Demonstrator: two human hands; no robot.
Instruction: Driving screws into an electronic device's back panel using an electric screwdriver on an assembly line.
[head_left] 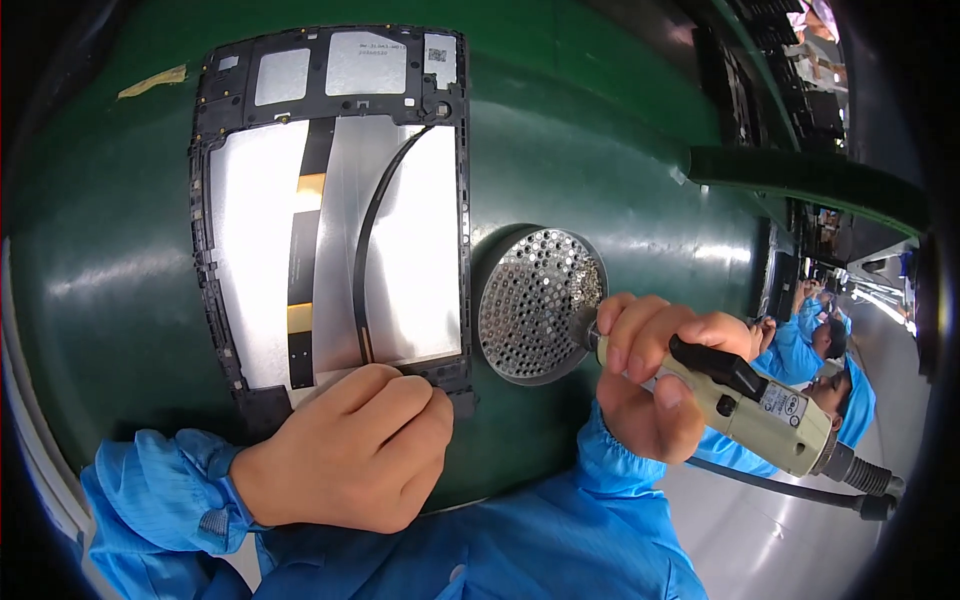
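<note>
A tablet chassis (412,230) with a black plastic frame and shiny metal back plate lies on the green work surface. A black flat cable (304,250) with gold bands and a thin black wire (362,270) run down its plate. At the chassis's near edge rests my left hand (355,450), closed with the fingers curled under; its fingertips are hidden. My right hand (650,375) grips a pale green electric screwdriver (745,405) with a black lever. The screwdriver's front end is at the right rim of a round metal screw tray (535,375), whose perforated plate holds many small screws.
A yellowish strip (152,82) lies on the work surface at the far left. On the right stands a dark green rail (800,175). Beyond it, co-workers in blue (790,350) sit along the line. A black cord (790,487) trails below the screwdriver.
</note>
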